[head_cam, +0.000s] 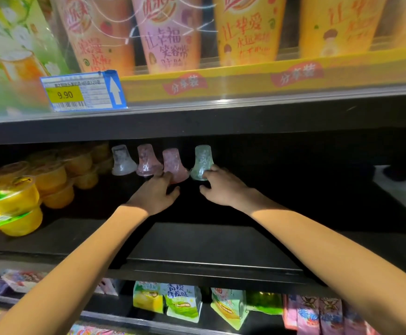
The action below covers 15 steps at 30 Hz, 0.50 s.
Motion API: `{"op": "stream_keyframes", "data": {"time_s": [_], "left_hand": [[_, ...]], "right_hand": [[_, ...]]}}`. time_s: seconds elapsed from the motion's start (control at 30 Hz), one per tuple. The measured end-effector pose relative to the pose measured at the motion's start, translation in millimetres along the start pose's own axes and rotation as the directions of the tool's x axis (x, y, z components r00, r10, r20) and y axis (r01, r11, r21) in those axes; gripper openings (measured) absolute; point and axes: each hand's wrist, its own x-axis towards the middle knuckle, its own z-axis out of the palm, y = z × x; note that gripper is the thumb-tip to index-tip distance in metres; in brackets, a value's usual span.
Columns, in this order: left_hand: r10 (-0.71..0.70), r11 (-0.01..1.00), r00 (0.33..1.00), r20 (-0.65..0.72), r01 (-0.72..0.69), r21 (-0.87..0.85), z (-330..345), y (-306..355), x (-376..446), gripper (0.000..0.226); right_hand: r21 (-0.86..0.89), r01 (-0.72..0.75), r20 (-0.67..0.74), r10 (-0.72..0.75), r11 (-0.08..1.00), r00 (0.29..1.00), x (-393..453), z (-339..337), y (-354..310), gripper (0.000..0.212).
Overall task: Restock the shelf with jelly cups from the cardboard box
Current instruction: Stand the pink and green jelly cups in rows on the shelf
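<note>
Jelly cups, four in all, stand upside down in a row at the far back of the dark middle shelf (211,243): one clear cup (122,160) on the left, then two pink cups (148,160) (175,165), and one pale green cup (202,162) on the right. Both arms reach in from the near edge. The left hand (157,193) has its fingers curled against the base of the second pink cup, while the right hand (221,187) pinches the base of the green cup between thumb and fingers. To the left, stacked yellow fruit-jelly tubs (23,201) fill the shelf, too many and too blurred to count. On the shelf above stand four tall printed cups (170,32) in a yellow tray marked 分享装 twice, and a blue-edged price tag (83,91) reads 9.90. Snack pouches (185,305) lie on the lowest shelf.
</note>
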Motion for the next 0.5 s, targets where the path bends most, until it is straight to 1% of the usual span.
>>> {"op": "stream_keyframes", "data": {"time_s": [0.13, 0.23, 0.33, 0.5], "left_hand": [[-0.020, 1.000, 1.000, -0.003, 0.020, -0.022, 3.5, -1.8, 9.1, 0.027], [-0.012, 1.000, 1.000, -0.014, 0.012, -0.021, 6.3, -2.2, 15.6, 0.034], [-0.020, 0.999, 1.000, 0.009, 0.020, -0.035, 8.1, -0.3, 24.2, 0.042], [-0.049, 0.997, 0.998, 0.044, 0.051, -0.052, 13.1, -1.1, 35.7, 0.045]], "right_hand": [[-0.028, 0.012, -0.009, -0.012, 1.000, 1.000, 5.5, 3.5, 0.8, 0.048], [-0.022, 0.017, -0.009, -0.017, 1.000, 1.000, 8.4, 4.8, 0.9, 0.049], [-0.020, 0.005, 0.000, -0.005, 1.000, 1.000, 10.5, 5.7, 1.8, 0.051], [-0.033, -0.035, 0.003, 0.035, 0.999, 0.999, 15.2, 8.2, -0.5, 0.052]]}}
